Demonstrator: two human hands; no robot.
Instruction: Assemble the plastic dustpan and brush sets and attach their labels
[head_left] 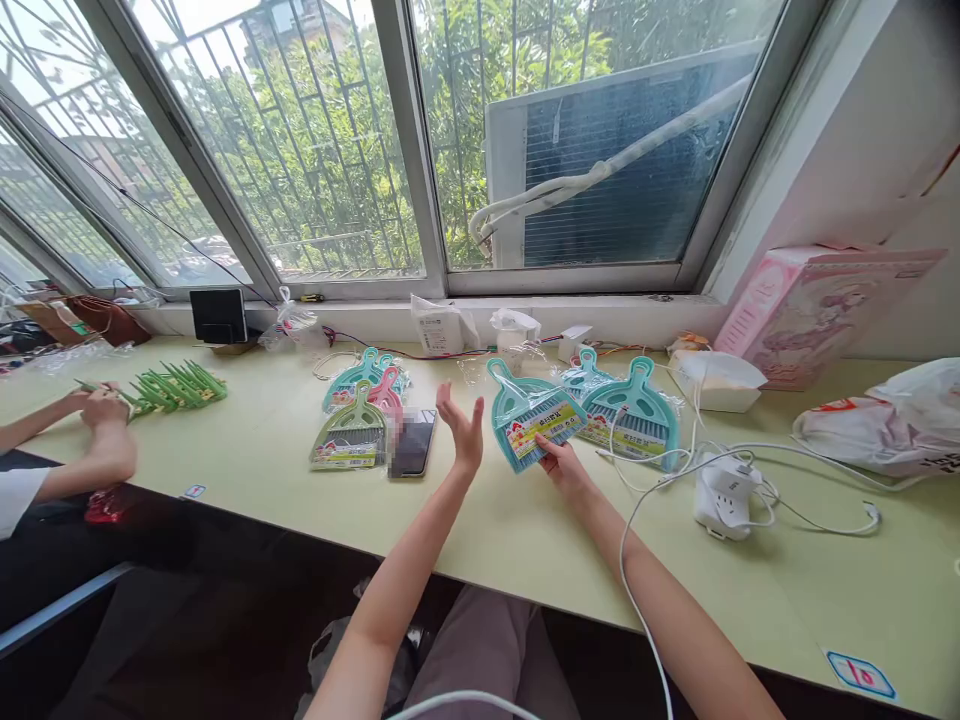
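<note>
My right hand [564, 468] grips the lower edge of a teal mini dustpan and brush set [534, 410] in clear wrap with a yellow label, tilted above the table. My left hand [462, 430] is raised just left of it, fingers apart, holding nothing. More wrapped teal dustpan sets [634, 412] lie right of the held one, partly behind it. On the left side lie a green dustpan set [351, 432], a pink one [388, 388] and teal ones [360, 376], overlapping. A phone [412, 443] lies beside them, near my left hand.
White cables and a power strip [726, 495] lie on the right, one cable crossing my right forearm. Behind them stand a white paper tray [716, 378], a pink box [817, 310] and a plastic bag [889, 415]. Far left, another person's hands [105, 408] touch green stems [180, 386].
</note>
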